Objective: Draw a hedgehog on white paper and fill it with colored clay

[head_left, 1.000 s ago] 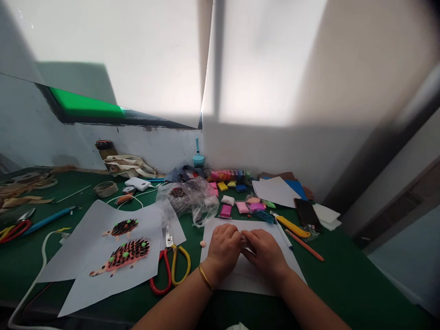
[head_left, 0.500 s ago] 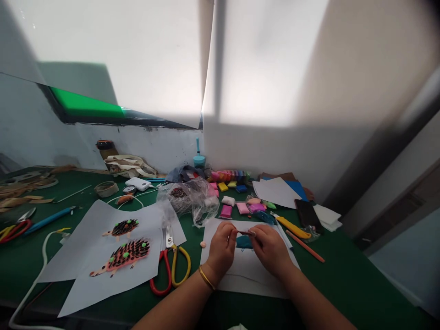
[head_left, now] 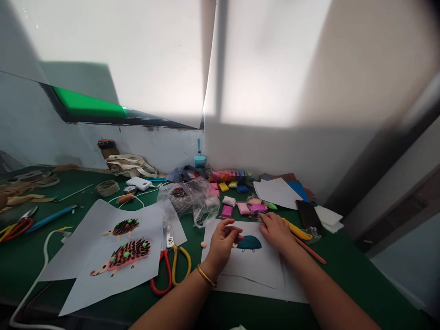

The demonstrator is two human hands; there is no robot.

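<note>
My left hand point(head_left: 224, 243) hovers over the left part of a white sheet point(head_left: 247, 275), its thumb and fingers curled together; what they pinch, if anything, I cannot make out. Beside it on the sheet is a dark blue, dome-shaped clay animal body point(head_left: 250, 243) with small outlined legs and a bit of peach at its left end. My right hand point(head_left: 276, 230) reaches past the sheet's upper right, fingers stretched forward over a blue clay packet that it mostly covers. Pink and magenta clay packets point(head_left: 257, 208) lie just beyond its fingertips.
Left of the sheet lie red-and-yellow-handled scissors point(head_left: 170, 266) and papers with two spiky hedgehog pictures point(head_left: 129, 254). A crumpled plastic bag point(head_left: 189, 197) is behind. On the right are a yellow-handled cutter point(head_left: 298, 230), an orange stick point(head_left: 312, 252) and a dark phone point(head_left: 309, 215).
My hands have come apart from around a small dark piece above the sheet. The right one moved up toward the clay packets, uncovering the blue body; the left stayed nearly in place.
</note>
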